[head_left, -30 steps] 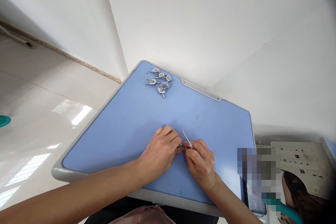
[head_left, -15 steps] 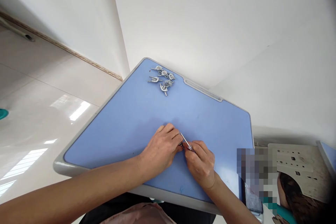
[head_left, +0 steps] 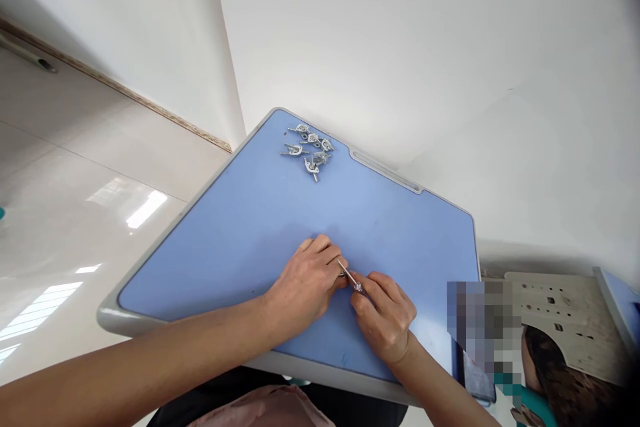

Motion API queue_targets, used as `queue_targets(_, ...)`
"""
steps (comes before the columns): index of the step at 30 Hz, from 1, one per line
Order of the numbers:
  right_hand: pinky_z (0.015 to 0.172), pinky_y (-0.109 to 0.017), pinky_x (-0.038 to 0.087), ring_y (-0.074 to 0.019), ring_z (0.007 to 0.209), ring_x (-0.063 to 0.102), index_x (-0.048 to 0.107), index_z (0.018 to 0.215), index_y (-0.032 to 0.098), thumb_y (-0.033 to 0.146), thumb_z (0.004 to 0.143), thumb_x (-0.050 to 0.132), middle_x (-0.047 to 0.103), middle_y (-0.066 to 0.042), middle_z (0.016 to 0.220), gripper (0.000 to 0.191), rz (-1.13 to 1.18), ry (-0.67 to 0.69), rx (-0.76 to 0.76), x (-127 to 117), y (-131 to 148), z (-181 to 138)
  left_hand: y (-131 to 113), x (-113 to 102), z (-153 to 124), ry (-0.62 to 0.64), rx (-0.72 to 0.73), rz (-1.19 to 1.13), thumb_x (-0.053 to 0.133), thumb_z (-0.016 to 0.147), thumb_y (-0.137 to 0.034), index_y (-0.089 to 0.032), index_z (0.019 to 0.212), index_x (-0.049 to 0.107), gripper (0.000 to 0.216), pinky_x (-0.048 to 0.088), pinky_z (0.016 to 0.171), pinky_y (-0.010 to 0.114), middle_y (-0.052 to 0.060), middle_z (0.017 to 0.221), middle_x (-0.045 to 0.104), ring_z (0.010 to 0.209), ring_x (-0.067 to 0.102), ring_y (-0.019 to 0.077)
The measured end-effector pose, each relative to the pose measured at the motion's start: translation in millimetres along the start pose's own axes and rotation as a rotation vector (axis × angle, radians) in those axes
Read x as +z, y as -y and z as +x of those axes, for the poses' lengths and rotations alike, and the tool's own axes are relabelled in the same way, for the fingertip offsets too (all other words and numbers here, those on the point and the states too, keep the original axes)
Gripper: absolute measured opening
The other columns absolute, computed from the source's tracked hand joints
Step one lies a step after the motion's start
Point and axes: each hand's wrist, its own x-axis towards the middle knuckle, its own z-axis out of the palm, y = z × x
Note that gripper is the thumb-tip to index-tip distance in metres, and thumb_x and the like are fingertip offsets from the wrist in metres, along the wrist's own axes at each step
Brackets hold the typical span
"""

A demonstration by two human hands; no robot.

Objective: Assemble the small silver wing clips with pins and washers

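My right hand [head_left: 384, 313] is closed around a small screwdriver [head_left: 349, 275], whose handle is mostly inside the fist. The thin metal shaft slants up and left, its end lying close to the fingers of my left hand [head_left: 306, 280]. Those fingers are bent and pinched over a small metal part [head_left: 343, 274], of which just a dark, shiny edge shows. Both hands are low over the blue desk top [head_left: 240, 233], nearly touching. Toward the far corner lie several silver metal fittings [head_left: 312, 164] with pins sticking out, grouped loosely.
A grey rim [head_left: 165, 240] edges the desk, with a shallow pen groove [head_left: 385, 170] along its far side. White walls [head_left: 380, 47] stand close behind. At the lower right, a phone-like dark object [head_left: 477, 377] lies by the edge, with another person beyond, partly blurred out.
The screwdriver's shaft has swung slightly left and down, and my right hand has turned a little with it. My left hand stays in place. The fittings have not moved.
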Motion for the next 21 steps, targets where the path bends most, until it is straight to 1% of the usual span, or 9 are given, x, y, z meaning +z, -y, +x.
queue_targets(3, 0.067, -0.027, 0.044, -0.0162, 0.083, 0.062, 0.058, 0.070, 0.019, 0.000, 0.082, 0.061, 0.074, -0.001, 0.091, 0.023, -0.054, -0.008, 0.019, 0.1, 4.2, -1.5, -0.1, 0.4, 0.4, 0.000, -0.007, -0.006, 0.053, 0.093, -0.012, -0.015, 0.079, 0.058, 0.015, 0.037, 0.072, 0.034, 0.004, 0.081, 0.060, 0.085, 0.047, 0.0201)
queue_targets(9, 0.066, -0.028, 0.043, -0.0169, 0.083, 0.065, 0.060, 0.073, 0.018, 0.005, 0.087, 0.059, 0.075, -0.005, 0.095, 0.019, -0.119, 0.046, -0.090, -7.7, 7.5, 4.9, -1.6, -2.6, 0.6, 0.040, -0.014, 0.007, 0.051, 0.094, -0.013, -0.014, 0.074, 0.057, 0.021, 0.039, 0.073, 0.034, 0.004, 0.080, 0.059, 0.085, 0.047, 0.0202)
queue_targets(12, 0.067, -0.028, 0.044, -0.0167, 0.084, 0.066, 0.062, 0.077, 0.019, 0.007, 0.088, 0.059, 0.075, -0.006, 0.097, 0.016, -0.137, 0.084, -0.126, -10.6, 7.9, 7.9, -1.9, -3.3, 0.1, 0.035, -0.007, -0.004, 0.050, 0.094, -0.012, -0.014, 0.076, 0.058, 0.021, 0.039, 0.074, 0.034, 0.004, 0.080, 0.060, 0.085, 0.047, 0.0201)
queue_targets(14, 0.068, -0.028, 0.044, -0.0164, 0.086, 0.066, 0.065, 0.086, 0.019, 0.008, 0.087, 0.061, 0.075, -0.005, 0.101, 0.012, -0.118, 0.107, -0.096, -10.9, 8.8, 7.8, -1.7, -3.2, 0.0, 0.026, -0.006, -0.009, 0.049, 0.095, -0.012, -0.015, 0.079, 0.060, 0.019, 0.040, 0.074, 0.035, 0.005, 0.081, 0.060, 0.086, 0.048, 0.0205)
queue_targets(17, 0.072, -0.027, 0.046, -0.0162, 0.093, 0.066, 0.066, 0.100, 0.020, 0.007, 0.087, 0.062, 0.075, -0.003, 0.103, 0.019, -0.056, 0.108, 0.004, -10.5, 10.0, 4.8, -1.2, -3.1, 0.1, 0.037, -0.010, -0.010, 0.048, 0.095, -0.011, -0.016, 0.084, 0.062, 0.018, 0.041, 0.075, 0.035, 0.005, 0.083, 0.061, 0.087, 0.048, 0.0210)
queue_targets(19, 0.073, -0.026, 0.047, -0.0161, 0.096, 0.067, 0.066, 0.101, 0.020, 0.006, 0.087, 0.062, 0.075, -0.003, 0.103, 0.021, -0.029, 0.097, 0.043, -10.5, 10.0, 2.1, -0.8, -3.2, 0.3, 0.050, -0.013, 0.000, 0.049, 0.095, -0.013, -0.016, 0.085, 0.063, 0.018, 0.041, 0.076, 0.035, 0.005, 0.083, 0.061, 0.088, 0.048, 0.0214)
queue_targets(21, 0.073, -0.026, 0.047, -0.0161, 0.097, 0.067, 0.067, 0.099, 0.021, 0.005, 0.087, 0.062, 0.075, -0.003, 0.103, 0.020, -0.032, 0.085, 0.043, -10.7, 9.3, -0.5, -0.5, -3.3, 0.4, 0.060, -0.017, 0.013, 0.050, 0.095, -0.015, -0.015, 0.084, 0.063, 0.017, 0.041, 0.076, 0.036, 0.005, 0.082, 0.060, 0.088, 0.048, 0.0218)
